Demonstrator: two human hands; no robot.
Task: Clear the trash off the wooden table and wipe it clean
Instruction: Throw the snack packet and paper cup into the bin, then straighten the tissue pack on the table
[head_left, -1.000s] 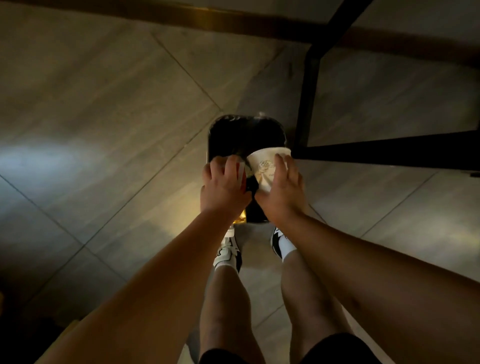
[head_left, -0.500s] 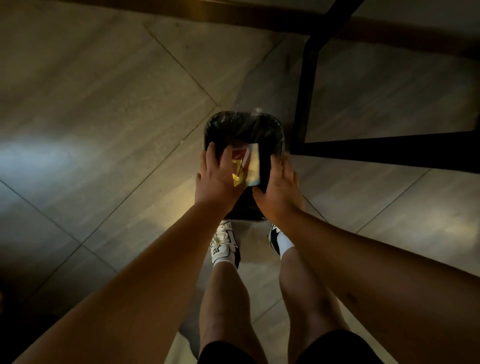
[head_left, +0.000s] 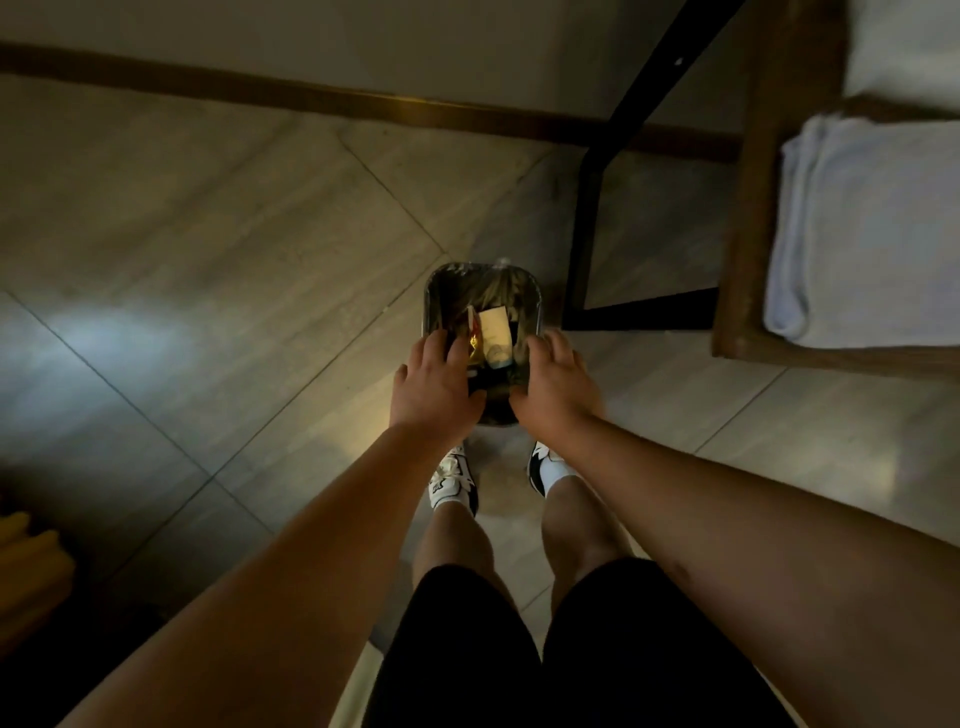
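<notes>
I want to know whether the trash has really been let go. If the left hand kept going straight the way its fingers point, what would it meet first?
Probably the trash bin: the left hand hovers open at its near rim, fingers pointing into the opening, toward the wrappers inside. Depth is unclear.

One bin stands on the floor, holding at least two pieces of trash: one pale cup and one gold wrapper. Two hands, left and right; two shoes; one desk; one white cloth.
</notes>
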